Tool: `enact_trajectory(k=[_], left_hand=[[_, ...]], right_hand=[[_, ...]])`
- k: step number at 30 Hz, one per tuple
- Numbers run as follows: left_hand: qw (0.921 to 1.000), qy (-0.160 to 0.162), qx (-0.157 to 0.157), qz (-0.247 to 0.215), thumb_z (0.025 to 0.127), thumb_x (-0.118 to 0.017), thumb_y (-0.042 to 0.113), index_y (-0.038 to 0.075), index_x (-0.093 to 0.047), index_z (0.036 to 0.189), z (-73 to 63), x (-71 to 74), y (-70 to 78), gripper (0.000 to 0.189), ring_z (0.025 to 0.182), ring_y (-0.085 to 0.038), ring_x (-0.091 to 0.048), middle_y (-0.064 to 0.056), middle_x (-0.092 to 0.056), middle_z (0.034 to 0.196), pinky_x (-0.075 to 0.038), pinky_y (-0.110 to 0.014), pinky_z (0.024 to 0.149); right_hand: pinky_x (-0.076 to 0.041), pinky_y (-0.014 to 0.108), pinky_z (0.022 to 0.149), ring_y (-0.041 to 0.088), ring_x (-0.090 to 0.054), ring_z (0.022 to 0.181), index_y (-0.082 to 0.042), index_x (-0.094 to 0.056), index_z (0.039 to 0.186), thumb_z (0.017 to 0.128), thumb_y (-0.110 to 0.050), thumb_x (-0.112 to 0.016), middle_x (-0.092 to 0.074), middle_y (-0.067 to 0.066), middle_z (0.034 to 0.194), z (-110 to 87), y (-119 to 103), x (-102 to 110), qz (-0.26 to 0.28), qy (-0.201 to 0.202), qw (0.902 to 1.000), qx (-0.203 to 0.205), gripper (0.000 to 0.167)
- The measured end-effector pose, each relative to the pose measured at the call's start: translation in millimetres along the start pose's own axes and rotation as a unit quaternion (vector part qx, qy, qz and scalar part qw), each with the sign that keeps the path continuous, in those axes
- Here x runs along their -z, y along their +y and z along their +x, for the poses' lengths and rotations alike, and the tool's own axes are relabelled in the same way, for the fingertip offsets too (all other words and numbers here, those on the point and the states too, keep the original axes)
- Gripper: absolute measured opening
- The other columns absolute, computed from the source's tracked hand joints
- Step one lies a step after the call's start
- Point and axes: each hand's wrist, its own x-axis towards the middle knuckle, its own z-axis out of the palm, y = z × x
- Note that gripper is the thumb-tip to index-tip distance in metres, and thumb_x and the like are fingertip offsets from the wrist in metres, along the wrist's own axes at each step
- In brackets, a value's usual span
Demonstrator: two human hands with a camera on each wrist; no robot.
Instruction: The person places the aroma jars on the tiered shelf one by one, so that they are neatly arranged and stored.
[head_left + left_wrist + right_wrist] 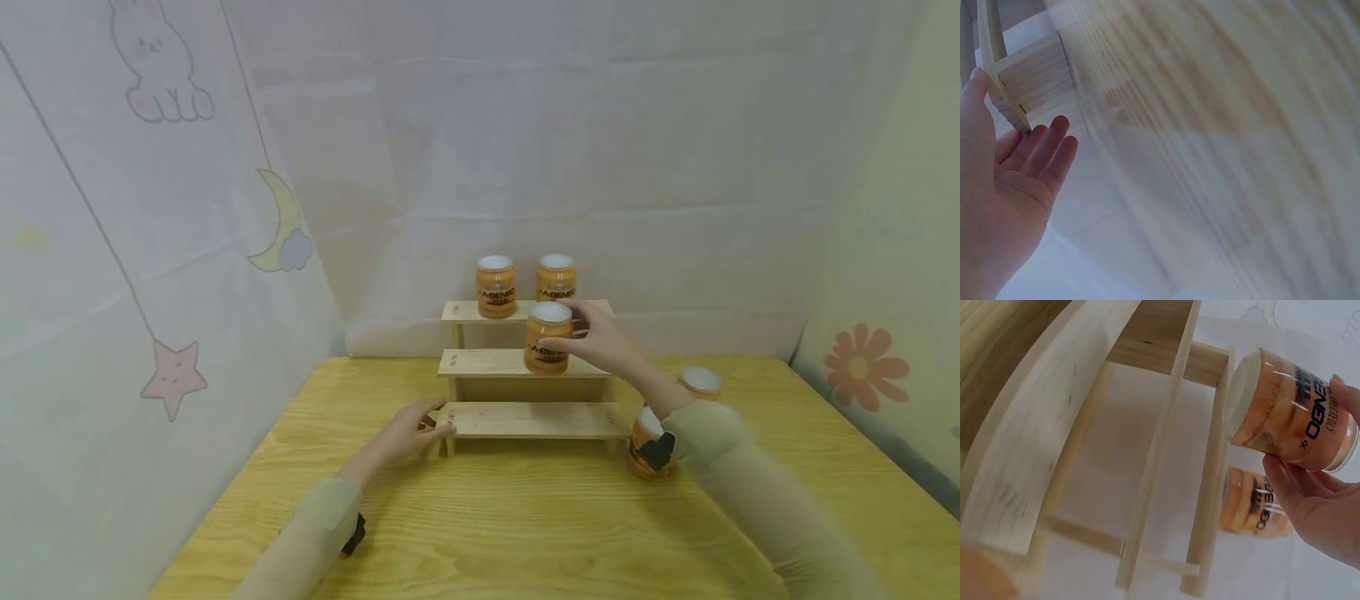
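A three-step wooden shelf stands on the table. My left hand grips the left end of its lowest step, thumb in front; in the left wrist view, the fingertips touch that board's end. My right hand holds an orange can with a pale top, upright in front of the middle and top steps. In the right wrist view, the fingers and thumb pinch the can, its base apart from the middle board. On the top step stand two similar cans, one at left and one at right.
To the right of the shelf, partly behind my right forearm, one can stands on the wooden table, and another can is farther back. A pale printed cloth hangs behind and at the sides.
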Motion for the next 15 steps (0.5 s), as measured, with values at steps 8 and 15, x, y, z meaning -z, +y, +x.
enact_trajectory(k=[8,15], left_hand=[[1.0000,0.001,0.007,0.001,0.087,-0.059,0.051,0.012,-0.038,0.145,-0.4,-1.1,-1.1,0.072,0.106,-0.022,-0.058,-0.010,-0.048,0.139,-0.051,-0.039,0.090],[1.0000,0.006,0.000,0.000,0.089,-0.060,0.045,0.008,-0.039,0.144,-0.9,0.1,3.3,0.070,0.104,-0.024,-0.059,-0.012,-0.048,0.139,-0.052,-0.040,0.090]], right_hand=[[-0.051,0.043,0.090,0.028,-0.054,0.114,-0.016,-0.039,0.141,0.076,-0.040,-0.077,-0.053,0.009,0.127,23.0,-1.5,-32.2,0.020,0.010,0.9997,0.000,0.079],[-0.052,0.041,0.088,0.025,-0.055,0.111,-0.016,-0.047,0.135,0.074,-0.043,-0.078,-0.055,0.004,0.123,39.9,2.1,-56.3,0.001,0.017,0.9996,0.025,0.074]])
